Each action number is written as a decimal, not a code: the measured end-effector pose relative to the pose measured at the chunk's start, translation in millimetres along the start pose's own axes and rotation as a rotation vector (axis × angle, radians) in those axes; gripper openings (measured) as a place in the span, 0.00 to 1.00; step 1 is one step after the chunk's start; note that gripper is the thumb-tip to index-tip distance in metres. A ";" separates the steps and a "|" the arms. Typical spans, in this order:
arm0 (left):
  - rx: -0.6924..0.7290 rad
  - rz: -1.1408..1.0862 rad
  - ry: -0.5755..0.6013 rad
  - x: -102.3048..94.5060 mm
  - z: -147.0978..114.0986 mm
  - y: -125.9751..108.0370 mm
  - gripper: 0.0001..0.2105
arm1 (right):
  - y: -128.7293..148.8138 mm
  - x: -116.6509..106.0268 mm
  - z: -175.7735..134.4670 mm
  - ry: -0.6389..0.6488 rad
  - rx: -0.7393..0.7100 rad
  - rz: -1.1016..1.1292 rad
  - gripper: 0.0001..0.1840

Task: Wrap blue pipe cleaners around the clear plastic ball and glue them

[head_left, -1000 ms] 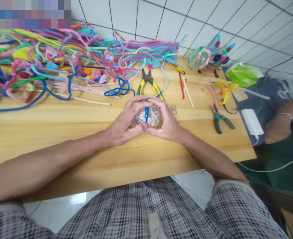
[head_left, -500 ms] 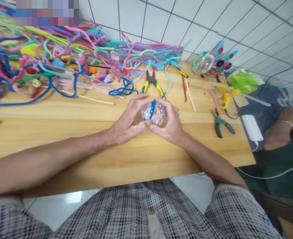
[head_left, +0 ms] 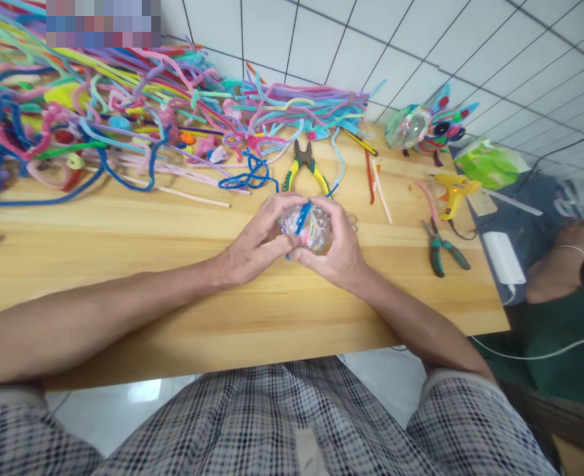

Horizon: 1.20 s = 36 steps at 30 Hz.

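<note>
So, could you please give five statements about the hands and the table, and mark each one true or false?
1. The left hand and right hand hold a transparent round ball with a blue strip. True.
2. The right hand holds the pliers with yellow-and-green handles. False: these pliers lie on the light wooden table, beyond the ball.
3. A yellow glue gun is near the table's right edge. True.
4. The pliers with dark green handles lie left of the ball. False: those pliers lie right of it.
5. A pile of fuzzy multicoloured stems lies left of the glue gun. True.
</note>
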<state>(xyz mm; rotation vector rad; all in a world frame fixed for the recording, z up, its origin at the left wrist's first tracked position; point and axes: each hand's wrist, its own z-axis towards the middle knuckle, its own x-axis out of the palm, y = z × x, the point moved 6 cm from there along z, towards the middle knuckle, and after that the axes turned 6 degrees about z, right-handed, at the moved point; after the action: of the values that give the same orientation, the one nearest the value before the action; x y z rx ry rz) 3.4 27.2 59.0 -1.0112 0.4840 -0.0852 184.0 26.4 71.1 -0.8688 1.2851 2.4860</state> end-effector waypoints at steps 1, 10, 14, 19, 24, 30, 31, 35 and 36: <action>-0.001 -0.012 -0.002 0.4 -0.1 0.7 0.25 | 0.3 0.1 -0.1 -0.002 -0.003 -0.005 0.49; 0.009 -0.077 -0.010 2.7 -1.8 6.4 0.25 | 1.9 0.9 -1.1 -0.006 -0.038 -0.011 0.47; 0.026 -0.086 -0.020 2.0 -0.5 5.3 0.24 | 0.7 0.9 -0.7 -0.005 -0.027 -0.014 0.47; 0.020 -0.011 0.026 -1.2 3.6 7.4 0.27 | -5.0 -1.7 0.7 0.010 0.018 0.018 0.50; 0.109 0.099 0.076 -5.6 6.0 3.6 0.32 | -6.7 -1.7 2.7 0.040 0.016 0.051 0.48; 0.195 0.137 0.123 -5.3 7.1 -1.9 0.32 | -8.0 -0.9 5.6 0.070 0.022 0.071 0.49; 0.190 0.131 0.123 -5.4 7.4 -2.0 0.31 | -8.3 -0.9 6.0 0.078 0.021 0.070 0.49; 0.137 0.089 0.109 -6.8 8.0 -1.3 0.26 | -7.4 -2.2 6.3 0.081 -0.003 0.071 0.50; 0.117 0.080 0.110 -6.9 7.9 -0.6 0.25 | -7.1 -2.4 6.2 0.080 -0.004 0.071 0.50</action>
<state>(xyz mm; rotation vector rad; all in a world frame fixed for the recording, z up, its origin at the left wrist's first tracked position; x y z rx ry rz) 0.7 35.1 65.4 -0.8743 0.6122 -0.0969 186.5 35.8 70.6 -0.9490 1.3592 2.5326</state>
